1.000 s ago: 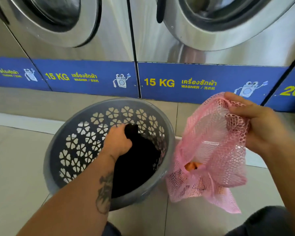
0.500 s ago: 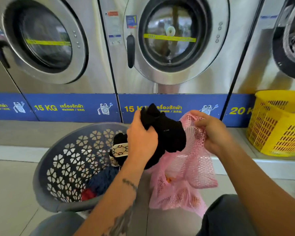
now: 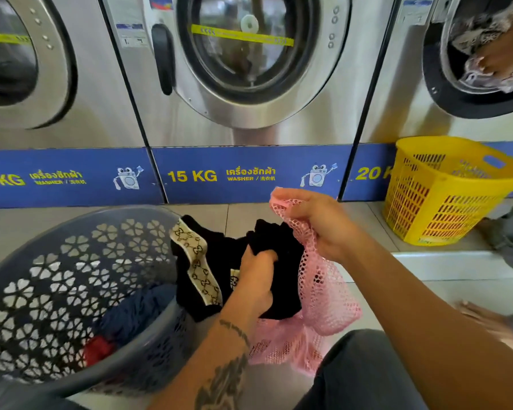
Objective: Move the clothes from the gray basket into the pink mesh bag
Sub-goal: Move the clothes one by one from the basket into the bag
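Tilting basket: gray basket (image 3: 71,261) leans at left, blue and red clothes inside.
Bag: pink mesh bag (image 3: 323,291), rim pinched by right hand (image 3: 320,226).
Garment: black garment (image 3: 216,261) bunched in left hand (image 3: 258,279), at the bag's mouth.

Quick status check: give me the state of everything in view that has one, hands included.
Left hand: grips the black garment.
Right hand: pinches the pink bag's rim, holding it open.
Black garment: partly in the bag's mouth.
Pink bag: open, hanging.
Gray basket: tilted, blue and red clothes inside.
Middle washer: door shut.
Right washer: open, laundry inside.
Yellow basket: upright.
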### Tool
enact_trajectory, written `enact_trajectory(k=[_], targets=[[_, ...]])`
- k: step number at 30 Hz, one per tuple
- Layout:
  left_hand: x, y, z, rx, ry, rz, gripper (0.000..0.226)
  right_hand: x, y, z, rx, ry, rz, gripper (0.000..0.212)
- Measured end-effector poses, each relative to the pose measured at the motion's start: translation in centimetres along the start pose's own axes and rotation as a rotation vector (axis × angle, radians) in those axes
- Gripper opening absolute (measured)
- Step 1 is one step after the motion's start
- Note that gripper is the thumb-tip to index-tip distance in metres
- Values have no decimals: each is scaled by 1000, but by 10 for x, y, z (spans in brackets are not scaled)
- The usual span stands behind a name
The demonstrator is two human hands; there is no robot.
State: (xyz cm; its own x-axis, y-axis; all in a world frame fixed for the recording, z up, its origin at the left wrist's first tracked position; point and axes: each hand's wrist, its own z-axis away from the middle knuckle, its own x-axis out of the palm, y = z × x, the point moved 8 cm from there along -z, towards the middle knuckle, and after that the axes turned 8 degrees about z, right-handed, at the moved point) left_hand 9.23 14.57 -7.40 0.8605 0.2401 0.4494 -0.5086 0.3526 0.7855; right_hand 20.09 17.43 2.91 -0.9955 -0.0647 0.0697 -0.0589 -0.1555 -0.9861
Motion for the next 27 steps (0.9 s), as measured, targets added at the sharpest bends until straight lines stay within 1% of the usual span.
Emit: enact_trajectory(k=[3, 5, 8, 12, 14, 16, 17, 18, 19, 21, 23, 25, 27], targets=[[-6, -27, -3, -122, -25, 44, 42, 20, 7, -9, 43, -56, 76, 44], [-16, -39, -5, -147, -35, 64, 40, 31, 11, -14, 76, -94, 99, 45], [-27, -39, -11, -109, -80, 94, 39, 51, 13, -19, 110, -181, 80, 43], [-16, -16, -4, -72, -221, 73, 25, 99, 16, -7, 131, -322, 133, 40], [-20, -12, -8, -74, -222, 42, 31, 121, 13, 3, 143, -408, 61, 39], [-26, -7, -11, -36, -216, -62, 45, 135, 4, 14, 145, -495, -67, 41], [-32, -8, -19, -21, -191, -122, 51, 137, -3, 19, 131, -530, -136, 41], [-39, -6, -20, -27, -116, -93, 52, 136, -11, 24, 108, -550, -206, 41], [-46, -3, -24, -41, -63, 7, 51, 133, -17, 27, 86, -552, -270, 41], [-64, -1, -33, -60, 60, 125, 63, 122, -25, 30, 62, -509, -369, 41], [-83, 1, -40, -9, 153, 3, 70, 107, -26, 30, 47, -421, -429, 39], [-89, 4, -41, 45, 118, -191, 78, 95, -23, 30, 47, -347, -461, 38], [-92, -5, -46, 47, 35, -393, 90, 88, -19, 30, 51, -287, -486, 38]])
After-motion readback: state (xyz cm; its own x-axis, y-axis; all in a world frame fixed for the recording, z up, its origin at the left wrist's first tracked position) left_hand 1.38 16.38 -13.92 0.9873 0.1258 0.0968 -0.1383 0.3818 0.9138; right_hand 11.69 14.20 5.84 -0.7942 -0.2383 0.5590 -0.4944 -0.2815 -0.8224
